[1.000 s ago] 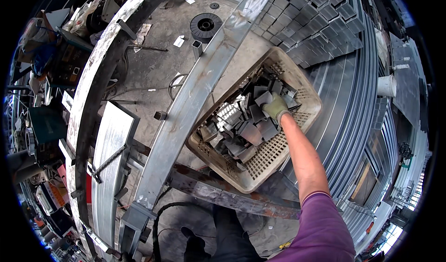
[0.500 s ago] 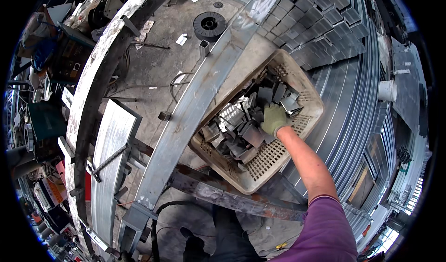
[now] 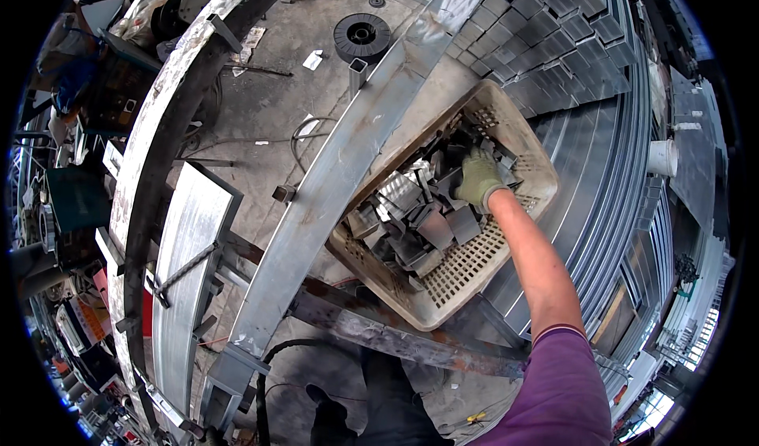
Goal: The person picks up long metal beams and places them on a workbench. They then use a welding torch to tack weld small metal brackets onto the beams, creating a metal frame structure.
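My right hand (image 3: 480, 180), in a grey-green work glove, reaches into a beige plastic basket (image 3: 545, 157). It rests among small cut metal pieces (image 3: 434, 228) heaped inside, some flat plates and some shaped like short channels. The fingers point toward the basket's far end and dip between dark pieces, so their tips are hidden. Whether they grip a piece cannot be made out. A square grey plate (image 3: 463, 224) lies on the heap just on the near side of the glove. My left hand is not in view.
A long steel beam (image 3: 316, 185) with upright stubs runs along the basket's left side. Stacked square tubes (image 3: 553, 43) and long metal profiles (image 3: 589, 177) lie to the right. A rusty bar (image 3: 379, 331) crosses before my legs. A black spool (image 3: 362, 38) sits on the floor.
My right hand has moved a little farther into the basket and rightward, toward its far end. The square grey plate beside the glove now shows more fully. The view has shifted slightly.
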### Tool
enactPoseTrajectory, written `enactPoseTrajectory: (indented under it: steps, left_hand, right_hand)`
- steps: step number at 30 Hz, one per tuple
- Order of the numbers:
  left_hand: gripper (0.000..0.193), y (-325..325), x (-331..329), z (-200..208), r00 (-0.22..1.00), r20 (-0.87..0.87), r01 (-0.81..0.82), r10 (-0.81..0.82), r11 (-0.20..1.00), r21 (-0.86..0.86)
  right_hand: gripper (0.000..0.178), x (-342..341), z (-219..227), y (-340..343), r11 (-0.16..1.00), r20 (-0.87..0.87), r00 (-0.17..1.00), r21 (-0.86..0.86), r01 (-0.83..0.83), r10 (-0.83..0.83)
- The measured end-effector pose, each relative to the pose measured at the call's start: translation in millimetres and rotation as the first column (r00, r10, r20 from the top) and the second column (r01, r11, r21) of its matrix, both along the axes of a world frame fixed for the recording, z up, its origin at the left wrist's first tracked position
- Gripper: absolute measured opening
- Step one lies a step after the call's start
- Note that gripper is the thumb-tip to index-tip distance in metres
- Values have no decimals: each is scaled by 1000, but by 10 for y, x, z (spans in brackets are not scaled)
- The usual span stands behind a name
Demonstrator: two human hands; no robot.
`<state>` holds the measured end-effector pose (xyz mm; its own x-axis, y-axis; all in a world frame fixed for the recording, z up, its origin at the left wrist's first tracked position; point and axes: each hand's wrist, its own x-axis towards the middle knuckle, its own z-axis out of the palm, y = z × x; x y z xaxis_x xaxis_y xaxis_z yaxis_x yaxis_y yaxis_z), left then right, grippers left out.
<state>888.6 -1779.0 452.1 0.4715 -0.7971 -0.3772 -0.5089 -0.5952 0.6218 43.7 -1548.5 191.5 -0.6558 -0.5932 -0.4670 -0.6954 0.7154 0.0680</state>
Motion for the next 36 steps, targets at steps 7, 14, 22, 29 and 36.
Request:
enactPoseTrajectory:
  steps: [7,14,22,29,36]
  left_hand:
    - [22,-47,164,-11,1000,-25,-3,5,999,48]
    - [18,-76,-168,47,995,87,41,-45,998,48]
    - [20,-17,-123,-1,1000,-16,1,-1,1000,-6]
    - [16,25,14,16,995,94,-36,18,982,188]
    - [28,136,117,-63,923,335,202,-188,979,-6]
  right_hand:
    - [71,-205,329,-346,934,309,949,353,-48,-68]
    - [52,492,-2,-216,961,35,987,237,141,-154]
    - [42,491,-73,-295,950,160,940,139,282,-302]
    - [56,245,-262,-283,997,177,984,72,15,-27]
    - [53,656,-333,-497,932,109,947,245,269,-302]
